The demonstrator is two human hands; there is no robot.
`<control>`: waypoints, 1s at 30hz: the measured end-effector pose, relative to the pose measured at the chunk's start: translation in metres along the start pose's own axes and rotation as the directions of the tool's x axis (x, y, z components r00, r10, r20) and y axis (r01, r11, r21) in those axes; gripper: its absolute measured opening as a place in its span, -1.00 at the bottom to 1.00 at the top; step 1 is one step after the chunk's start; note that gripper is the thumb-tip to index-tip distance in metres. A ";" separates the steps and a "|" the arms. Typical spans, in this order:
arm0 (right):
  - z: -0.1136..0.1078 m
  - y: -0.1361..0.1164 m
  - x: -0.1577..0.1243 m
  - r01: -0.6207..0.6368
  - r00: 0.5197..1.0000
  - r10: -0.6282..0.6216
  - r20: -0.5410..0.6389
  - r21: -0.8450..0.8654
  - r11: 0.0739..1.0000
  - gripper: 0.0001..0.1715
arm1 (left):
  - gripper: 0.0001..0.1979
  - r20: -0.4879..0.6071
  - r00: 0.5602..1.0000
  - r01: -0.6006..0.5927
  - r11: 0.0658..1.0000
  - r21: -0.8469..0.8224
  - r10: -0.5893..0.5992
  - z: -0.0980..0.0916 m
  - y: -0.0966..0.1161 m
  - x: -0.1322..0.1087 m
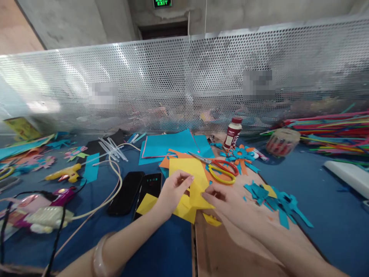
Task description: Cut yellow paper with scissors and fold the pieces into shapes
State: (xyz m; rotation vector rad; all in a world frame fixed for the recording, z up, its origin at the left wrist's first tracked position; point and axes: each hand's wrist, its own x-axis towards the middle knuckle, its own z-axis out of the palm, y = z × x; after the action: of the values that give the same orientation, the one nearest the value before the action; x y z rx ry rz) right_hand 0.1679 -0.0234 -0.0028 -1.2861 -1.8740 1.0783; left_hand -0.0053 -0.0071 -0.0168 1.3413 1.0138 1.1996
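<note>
My left hand (172, 192) pinches the upper edge of a folded yellow paper sheet (192, 175) between thumb and fingers. My right hand (227, 206) lies over the sheet's right lower part, fingertips pressing its fold. More yellow pieces (147, 203) stick out beneath my hands. Red and yellow scissors (220, 169) lie just beyond the paper on orange sheets (173, 154). The paper sits partly on a brown cardboard board (230, 250).
Two dark phones (127, 197) lie left of my hands. A yellow glue gun (62, 174), glue sticks (111, 148) and cables are further left. Blue paper sheets (170, 144), a glue bottle (232, 132), a blue paper flower (240, 154), blue scraps (276, 202) and coloured straws (331, 127) lie behind and right. A perforated metal screen (184, 80) closes the back.
</note>
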 end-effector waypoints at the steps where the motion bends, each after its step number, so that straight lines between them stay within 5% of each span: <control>1: -0.001 0.000 0.000 0.002 1.000 -0.002 -0.003 0.008 1.000 -0.74 | -0.78 0.042 0.999 0.004 1.000 0.020 -0.005 0.000 0.000 0.000; 6: -0.011 0.010 -0.004 0.009 0.999 -0.008 -0.053 0.013 1.000 -0.75 | -0.46 0.169 0.985 0.012 1.000 0.001 -0.012 0.003 0.000 -0.003; 9: -0.018 0.028 -0.008 0.191 0.979 -0.195 -0.066 -0.067 0.979 -0.66 | -0.58 0.124 0.992 0.020 1.000 -0.022 -0.018 0.002 0.000 -0.004; 12: -0.026 0.044 -0.012 0.463 0.884 -0.462 0.074 -0.286 0.839 -0.50 | -0.79 0.095 0.994 0.050 0.999 -0.004 -0.049 0.002 0.001 -0.005; 14: -0.027 0.050 -0.014 0.531 0.835 -0.544 0.082 -0.377 0.759 -0.46 | -0.82 0.094 0.992 0.081 0.996 0.027 -0.083 0.003 0.002 -0.007; 25: -0.021 0.048 -0.018 0.526 0.732 -0.668 -0.133 -0.514 0.678 -0.77 | -0.84 0.133 0.985 0.109 0.994 0.007 -0.109 0.011 0.007 -0.012; 30: -0.028 0.047 -0.021 0.554 0.649 -0.738 -0.185 -0.549 0.625 -0.79 | -0.85 0.347 0.932 -0.123 0.992 0.029 0.106 0.005 0.010 -0.017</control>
State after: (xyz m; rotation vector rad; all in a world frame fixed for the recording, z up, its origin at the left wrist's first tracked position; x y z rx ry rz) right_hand 0.2192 -0.0259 -0.0316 -0.7887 -2.0577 -0.0357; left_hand -0.0029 -0.0261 -0.0084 1.6029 0.7257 0.9810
